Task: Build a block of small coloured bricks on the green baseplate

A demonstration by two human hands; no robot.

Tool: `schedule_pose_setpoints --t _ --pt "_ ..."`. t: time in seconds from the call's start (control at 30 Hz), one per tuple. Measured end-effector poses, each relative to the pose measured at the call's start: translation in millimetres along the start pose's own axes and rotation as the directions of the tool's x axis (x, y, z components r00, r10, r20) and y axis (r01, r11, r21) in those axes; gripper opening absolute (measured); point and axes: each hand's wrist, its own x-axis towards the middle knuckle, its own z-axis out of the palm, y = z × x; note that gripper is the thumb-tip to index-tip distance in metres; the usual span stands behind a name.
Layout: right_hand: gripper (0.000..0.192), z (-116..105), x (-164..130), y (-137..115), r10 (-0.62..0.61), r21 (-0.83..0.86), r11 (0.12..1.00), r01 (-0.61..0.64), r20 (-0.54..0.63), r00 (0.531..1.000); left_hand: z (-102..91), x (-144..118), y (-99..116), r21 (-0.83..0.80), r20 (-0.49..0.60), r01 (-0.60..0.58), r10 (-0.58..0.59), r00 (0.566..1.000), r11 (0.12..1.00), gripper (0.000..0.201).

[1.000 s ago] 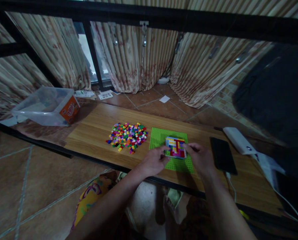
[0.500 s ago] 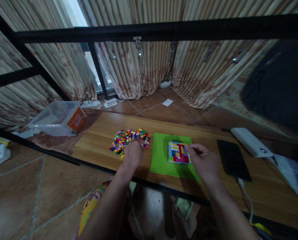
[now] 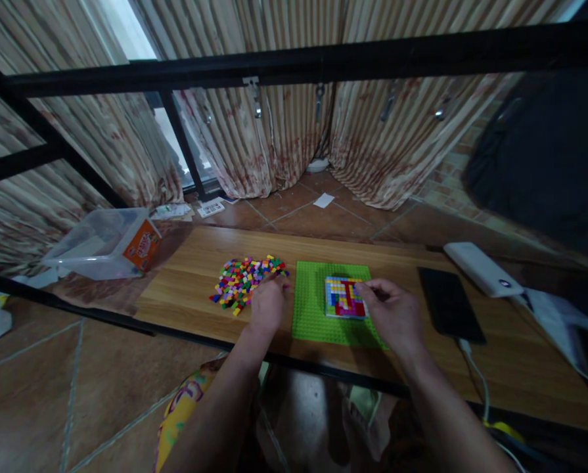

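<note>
We see the brick panel (image 3: 343,297) lying on the green baseplate (image 3: 313,309); our right hand (image 3: 392,314), at its 3 o'clock, pinches its edge. Our left hand (image 3: 267,305) sits curled at the loose brick pile's (image 3: 242,281) 4 o'clock edge; whether it holds anything, we cannot tell.

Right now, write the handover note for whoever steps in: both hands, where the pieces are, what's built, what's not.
Left hand: at the near right edge of the loose brick pile, fingers curled; whether it holds a brick cannot be seen.
Right hand: fingertips at the right edge of the brick mosaic.
The mosaic sits on the green baseplate, on the wooden table.
Done: one small multicoloured block of bricks.
Left: most of the baseplate is bare; many bricks are in the pile.
</note>
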Motion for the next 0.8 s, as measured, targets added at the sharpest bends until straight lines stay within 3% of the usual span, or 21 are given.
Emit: schedule_pose_setpoints --t 0.13,0.27,0.53,0.8 --pt "0.033 0 2 0 0.006 0.022 1.000 -0.005 -0.020 1.000 3.1 -9 14 -0.326 -0.003 -0.183 0.193 0.981 0.927 0.017" --pt "0.030 4 3 -1 0.003 0.062 0.998 -0.002 -0.011 1.000 7.9 -19 33 -0.471 -0.015 -0.314 0.349 0.937 0.825 0.015" --pt "0.025 7 3 -4 -0.018 0.070 0.997 0.017 0.005 1.000 15.2 -22 47 -0.465 -0.064 -0.437 0.463 0.884 0.770 0.022" --pt "0.025 5 3 -2 -0.033 0.069 0.997 0.033 -0.008 0.999 20.9 -21 53 -0.370 -0.053 -0.494 0.513 0.857 0.787 0.023"
